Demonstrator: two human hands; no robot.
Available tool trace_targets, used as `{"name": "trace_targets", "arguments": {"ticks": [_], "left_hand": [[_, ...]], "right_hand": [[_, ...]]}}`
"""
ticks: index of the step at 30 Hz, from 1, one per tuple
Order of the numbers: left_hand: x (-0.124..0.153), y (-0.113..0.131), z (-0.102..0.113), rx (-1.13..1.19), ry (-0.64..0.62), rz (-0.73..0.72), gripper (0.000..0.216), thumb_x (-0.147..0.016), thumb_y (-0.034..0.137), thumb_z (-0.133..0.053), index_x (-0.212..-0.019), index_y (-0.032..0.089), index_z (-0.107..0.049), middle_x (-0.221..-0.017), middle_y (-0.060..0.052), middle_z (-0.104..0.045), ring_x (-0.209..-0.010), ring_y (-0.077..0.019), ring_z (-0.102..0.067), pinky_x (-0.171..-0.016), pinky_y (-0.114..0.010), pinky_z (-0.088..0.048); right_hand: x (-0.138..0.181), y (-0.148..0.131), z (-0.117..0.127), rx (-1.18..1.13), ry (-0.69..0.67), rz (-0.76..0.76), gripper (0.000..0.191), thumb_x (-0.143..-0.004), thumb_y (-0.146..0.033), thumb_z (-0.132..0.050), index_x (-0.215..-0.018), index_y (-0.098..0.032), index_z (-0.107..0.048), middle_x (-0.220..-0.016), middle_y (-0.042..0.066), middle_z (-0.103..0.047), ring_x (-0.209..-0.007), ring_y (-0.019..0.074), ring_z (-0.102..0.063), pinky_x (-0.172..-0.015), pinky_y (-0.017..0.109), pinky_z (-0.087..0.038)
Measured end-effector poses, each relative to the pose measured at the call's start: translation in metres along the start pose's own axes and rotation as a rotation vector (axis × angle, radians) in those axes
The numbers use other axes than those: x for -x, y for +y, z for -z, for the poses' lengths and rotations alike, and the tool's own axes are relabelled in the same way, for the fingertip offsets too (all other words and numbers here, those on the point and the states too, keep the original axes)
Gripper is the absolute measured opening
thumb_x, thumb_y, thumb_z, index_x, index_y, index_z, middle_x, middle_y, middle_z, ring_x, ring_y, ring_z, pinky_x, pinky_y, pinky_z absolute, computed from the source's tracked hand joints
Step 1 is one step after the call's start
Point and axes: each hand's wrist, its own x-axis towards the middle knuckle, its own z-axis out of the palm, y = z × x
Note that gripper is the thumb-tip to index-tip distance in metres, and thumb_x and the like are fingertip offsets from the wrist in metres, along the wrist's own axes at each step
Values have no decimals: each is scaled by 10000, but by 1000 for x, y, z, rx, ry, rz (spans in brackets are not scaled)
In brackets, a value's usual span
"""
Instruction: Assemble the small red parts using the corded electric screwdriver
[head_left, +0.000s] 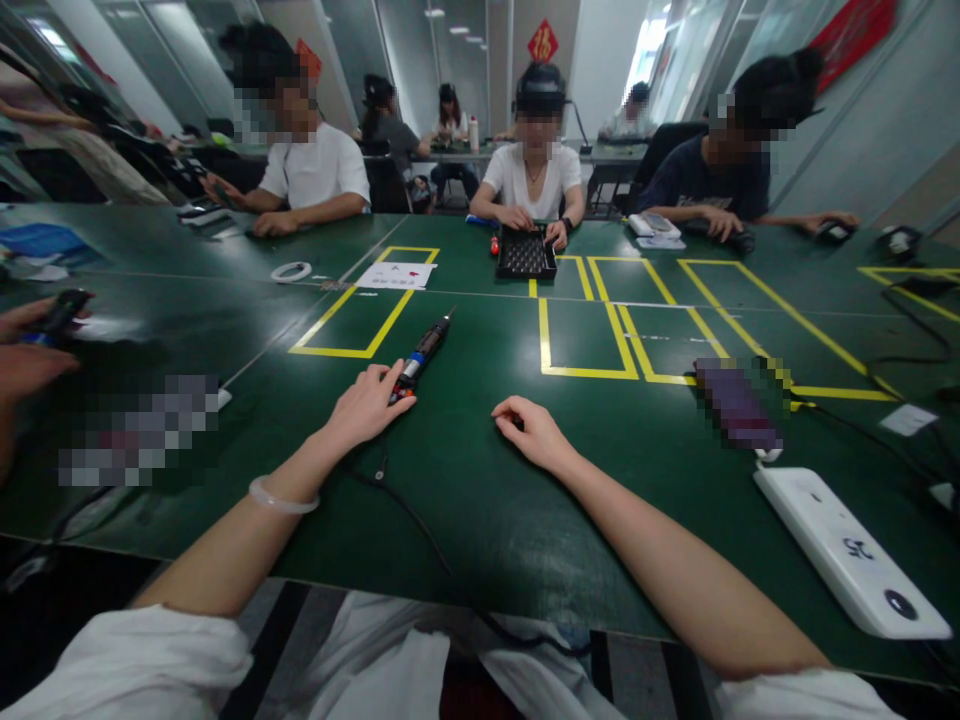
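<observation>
My left hand rests on the green table, its fingers closed around the rear of a slim black tool. The tool has a blue and silver band, reddish parts near my fingers and a thin metal tip pointing away to the right; its exact kind is unclear. To the right of it, apart from the tool, my right hand lies on the tabletop with loosely curled fingers and nothing visible in them. A black cable runs from near my left hand toward the table's front edge.
Yellow tape outlines mark the table. A white power bank and a phone lie at right. A paper sheet and white ring lie ahead. Across, a person handles a black compartment tray. Another person's hand intrudes at left.
</observation>
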Motion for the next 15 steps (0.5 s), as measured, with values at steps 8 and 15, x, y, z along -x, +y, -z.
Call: {"name": "trace_targets", "arguments": {"ticks": [8, 15], "left_hand": [[-19, -85, -9, 2, -39, 179, 768, -876, 636, -337, -1502, 197, -263, -1347, -201, -417, -1187, -381, -471, -926, -460, -422], [-25, -116, -5, 6, -2, 228, 745, -870, 593, -407, -1461, 146, -334, -1353, -211, -436, -1190, -380, -474, -927, -447, -412]], "right_hand": [[-1, -2, -2, 28, -12, 9, 93, -872, -132, -553, -898, -185, -624, -834, 24, -635, -776, 155, -575, -728, 275, -433], [-2, -2, -2, 40, -19, 15, 92, -871, -132, -556, -898, -186, -625, -833, 25, -634, -783, 160, -571, -726, 281, -431]]}}
